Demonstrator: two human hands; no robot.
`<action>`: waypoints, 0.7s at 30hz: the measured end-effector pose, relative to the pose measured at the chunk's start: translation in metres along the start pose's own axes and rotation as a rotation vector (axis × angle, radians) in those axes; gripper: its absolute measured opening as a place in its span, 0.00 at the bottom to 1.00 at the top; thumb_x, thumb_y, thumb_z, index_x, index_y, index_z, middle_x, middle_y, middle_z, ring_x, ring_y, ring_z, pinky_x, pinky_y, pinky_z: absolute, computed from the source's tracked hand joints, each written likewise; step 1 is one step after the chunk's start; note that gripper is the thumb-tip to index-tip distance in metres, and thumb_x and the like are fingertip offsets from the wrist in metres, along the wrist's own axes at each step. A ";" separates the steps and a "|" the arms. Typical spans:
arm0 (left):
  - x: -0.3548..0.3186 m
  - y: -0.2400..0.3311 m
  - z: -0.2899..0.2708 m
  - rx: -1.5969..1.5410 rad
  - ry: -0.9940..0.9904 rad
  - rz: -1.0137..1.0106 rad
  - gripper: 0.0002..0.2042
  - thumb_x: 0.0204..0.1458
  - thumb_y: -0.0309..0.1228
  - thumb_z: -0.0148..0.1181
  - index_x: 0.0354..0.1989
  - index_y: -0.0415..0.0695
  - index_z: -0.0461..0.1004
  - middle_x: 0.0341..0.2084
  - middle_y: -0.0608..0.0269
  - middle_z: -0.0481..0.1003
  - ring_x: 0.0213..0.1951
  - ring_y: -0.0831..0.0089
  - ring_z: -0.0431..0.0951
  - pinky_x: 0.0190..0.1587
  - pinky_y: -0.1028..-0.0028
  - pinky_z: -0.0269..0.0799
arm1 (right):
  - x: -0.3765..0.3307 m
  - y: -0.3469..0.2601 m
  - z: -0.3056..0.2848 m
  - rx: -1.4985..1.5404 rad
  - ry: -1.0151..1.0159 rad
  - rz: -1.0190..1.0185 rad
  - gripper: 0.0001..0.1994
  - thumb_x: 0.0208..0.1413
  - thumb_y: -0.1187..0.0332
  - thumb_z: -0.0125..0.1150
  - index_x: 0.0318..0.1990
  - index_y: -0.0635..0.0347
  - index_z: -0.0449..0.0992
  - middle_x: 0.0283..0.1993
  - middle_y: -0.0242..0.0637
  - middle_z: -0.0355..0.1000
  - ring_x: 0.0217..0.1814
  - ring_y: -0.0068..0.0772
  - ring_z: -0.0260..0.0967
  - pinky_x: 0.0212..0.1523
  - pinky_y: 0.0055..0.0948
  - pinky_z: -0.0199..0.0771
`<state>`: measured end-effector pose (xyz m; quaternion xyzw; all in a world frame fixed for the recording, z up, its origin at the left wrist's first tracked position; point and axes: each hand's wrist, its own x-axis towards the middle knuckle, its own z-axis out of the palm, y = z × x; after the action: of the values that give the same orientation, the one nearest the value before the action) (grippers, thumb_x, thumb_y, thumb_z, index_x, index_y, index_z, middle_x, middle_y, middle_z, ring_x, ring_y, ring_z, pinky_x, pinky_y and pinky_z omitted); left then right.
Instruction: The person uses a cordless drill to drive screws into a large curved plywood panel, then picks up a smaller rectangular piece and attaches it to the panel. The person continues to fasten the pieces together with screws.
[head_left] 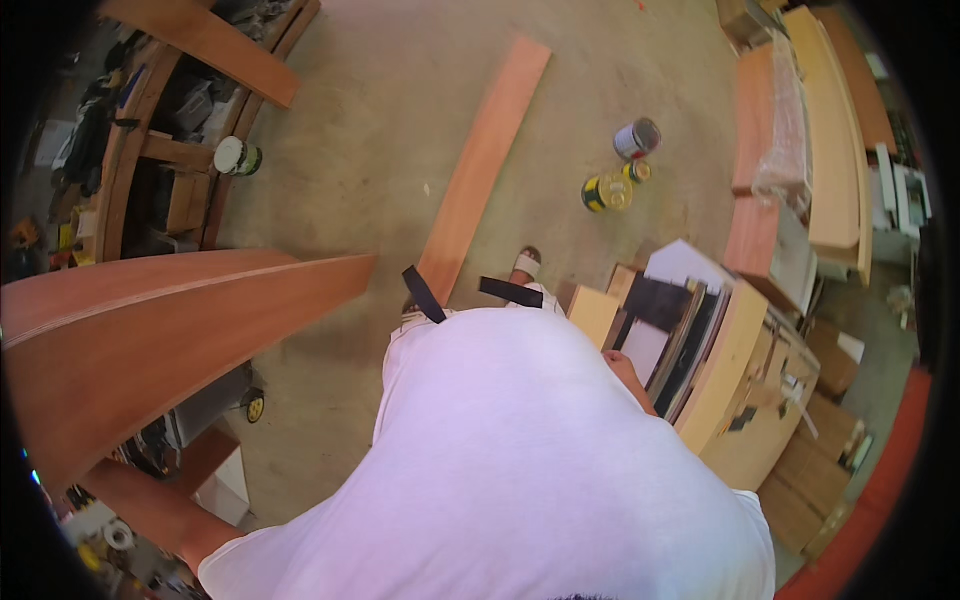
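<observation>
Two long reddish-brown wooden boards [180,335] stretch in from the left rim, close to me and above the floor. From below, my left forearm [150,505] reaches their lower edge, where the boards hide my left hand and its fingers. My right hand [617,362] hangs low beside my white shirt with its fingers curled, and nothing shows in it. It is nearest to a stack of upright panels and boards [690,340] on my right. Another reddish board [485,165] lies flat on the floor ahead, its near end by my feet.
Several cans, one a yellow tin [608,192] and one a grey paint can [637,138], stand ahead right. A white-lidded can [238,156] is beside the cluttered wooden shelf [165,150]. Panels and plastic-wrapped boards [785,130] line the right. A reddish plank [205,45] juts out top left.
</observation>
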<state>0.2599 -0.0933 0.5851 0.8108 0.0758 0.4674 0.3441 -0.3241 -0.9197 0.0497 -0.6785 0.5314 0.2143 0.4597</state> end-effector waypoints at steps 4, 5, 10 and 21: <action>-0.031 0.047 -0.020 -0.156 0.067 -0.161 0.36 0.63 0.63 0.34 0.65 0.44 0.59 0.62 0.56 0.64 0.61 0.59 0.65 0.63 0.57 0.62 | 0.091 -0.035 -0.101 -0.124 -0.017 -0.062 0.24 0.56 0.54 0.67 0.53 0.65 0.79 0.45 0.44 0.80 0.45 0.35 0.76 0.44 0.35 0.78; -0.041 0.056 -0.024 -0.214 0.086 -0.213 0.36 0.63 0.63 0.34 0.66 0.44 0.59 0.63 0.56 0.63 0.62 0.59 0.65 0.63 0.57 0.61 | 0.115 -0.051 -0.128 0.015 -0.022 -0.010 0.24 0.57 0.55 0.67 0.54 0.63 0.78 0.43 0.41 0.80 0.39 0.32 0.75 0.38 0.33 0.78; -0.098 0.086 -0.033 -0.464 0.189 -0.426 0.38 0.63 0.63 0.33 0.69 0.44 0.56 0.66 0.55 0.61 0.65 0.58 0.63 0.66 0.55 0.60 | 0.197 -0.152 -0.252 0.123 0.212 0.089 0.16 0.61 0.53 0.59 0.52 0.49 0.73 0.27 0.26 0.67 0.16 0.20 0.57 0.15 0.21 0.53; -0.266 -0.028 0.046 -0.460 0.433 -0.360 0.42 0.57 0.73 0.39 0.61 0.46 0.69 0.59 0.58 0.70 0.64 0.61 0.64 0.64 0.58 0.61 | 0.358 -0.222 -0.233 -0.594 -0.016 -0.485 0.22 0.60 0.56 0.63 0.54 0.65 0.77 0.43 0.40 0.79 0.38 0.33 0.75 0.37 0.31 0.76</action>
<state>0.1561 -0.2134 0.3644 0.5679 0.1811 0.5650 0.5704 -0.0429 -1.3030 -0.0281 -0.8865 0.2666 0.2492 0.2846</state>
